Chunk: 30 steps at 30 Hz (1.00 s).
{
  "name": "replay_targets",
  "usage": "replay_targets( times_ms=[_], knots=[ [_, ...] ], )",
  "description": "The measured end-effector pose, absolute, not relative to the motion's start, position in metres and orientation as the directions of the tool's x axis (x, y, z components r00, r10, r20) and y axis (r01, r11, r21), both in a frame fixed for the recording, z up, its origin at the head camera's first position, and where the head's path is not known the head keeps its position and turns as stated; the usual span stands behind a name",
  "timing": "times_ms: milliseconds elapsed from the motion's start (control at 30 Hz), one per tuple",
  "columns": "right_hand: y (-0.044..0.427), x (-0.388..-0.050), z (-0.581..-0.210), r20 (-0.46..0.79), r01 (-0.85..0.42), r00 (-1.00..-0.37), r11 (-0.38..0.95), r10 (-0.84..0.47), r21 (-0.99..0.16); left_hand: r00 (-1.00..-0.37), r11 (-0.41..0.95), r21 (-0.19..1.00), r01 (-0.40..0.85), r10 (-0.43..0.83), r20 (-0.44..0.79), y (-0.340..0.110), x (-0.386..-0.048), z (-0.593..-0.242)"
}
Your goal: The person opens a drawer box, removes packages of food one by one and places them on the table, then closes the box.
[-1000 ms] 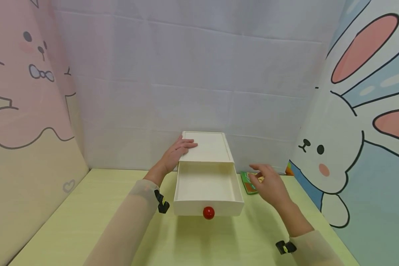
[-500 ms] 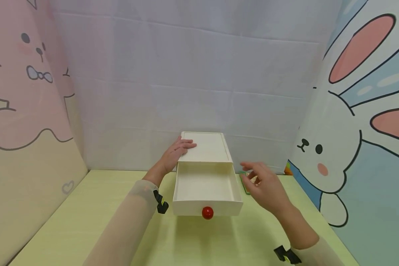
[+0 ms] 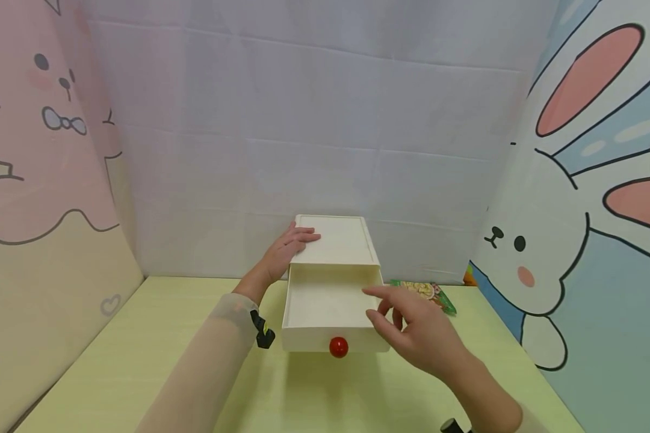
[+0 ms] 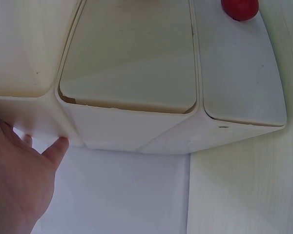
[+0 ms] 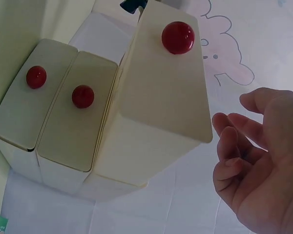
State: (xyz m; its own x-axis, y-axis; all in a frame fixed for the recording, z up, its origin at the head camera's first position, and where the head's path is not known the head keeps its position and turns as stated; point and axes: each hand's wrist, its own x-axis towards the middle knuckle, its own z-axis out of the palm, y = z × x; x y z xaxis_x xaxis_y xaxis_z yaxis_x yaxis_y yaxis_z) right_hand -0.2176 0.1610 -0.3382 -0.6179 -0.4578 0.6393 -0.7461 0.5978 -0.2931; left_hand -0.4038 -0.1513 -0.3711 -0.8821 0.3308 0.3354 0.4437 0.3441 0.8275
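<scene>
A small white cabinet (image 3: 336,240) stands against the back cloth, its top drawer (image 3: 333,300) pulled out and bare inside. A round red knob (image 3: 338,347) sits on that drawer's front. My left hand (image 3: 283,255) rests on the cabinet's upper left edge, fingers lying over the top; in the left wrist view its thumb (image 4: 58,148) is against the side wall. Over the drawer's right side hovers my right hand (image 3: 425,334), fingers loosely bent and holding nothing. The right wrist view shows it apart from the pulled-out drawer front (image 5: 161,87).
Below the pulled-out drawer, two pushed-in drawers with red knobs (image 5: 83,96) show in the right wrist view. A green snack-like packet (image 3: 428,290) lies right of the cabinet, partly behind my right hand. Cartoon-printed cloths (image 3: 552,240) flank the pale table (image 3: 168,337).
My right hand has moved left and nearer to me, from above the packet to over the drawer's right side, uncovering more of the packet. The left hand and drawer have stayed put.
</scene>
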Motion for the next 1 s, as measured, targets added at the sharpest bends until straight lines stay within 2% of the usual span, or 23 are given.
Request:
replay_targets(
  times_ms=[233, 400, 800, 1000],
  knots=[
    [0.150, -0.203, -0.343, 0.597, -0.779, -0.603, 0.552, -0.529, -0.297, -0.885, 0.353, 0.826, 0.440, 0.325, 0.333, -0.152, -0.404, -0.372],
    [0.144, -0.200, -0.351, 0.596, -0.829, -0.535, 0.510, -0.599, -0.231, -0.879, 0.355, 0.817, 0.455, 0.328, 0.347, -0.152, -0.404, -0.372],
    [0.135, -0.194, -0.359, 0.492, -0.835, -0.547, 0.480, -0.677, -0.268, -0.867, 0.342, 0.812, 0.473, 0.341, 0.362, -0.153, -0.406, -0.372],
    [0.131, -0.198, -0.370, 0.523, -0.859, -0.501, 0.467, -0.689, -0.209, -0.863, 0.326, 0.816, 0.478, 0.347, 0.367, -0.153, -0.406, -0.374]
  ],
)
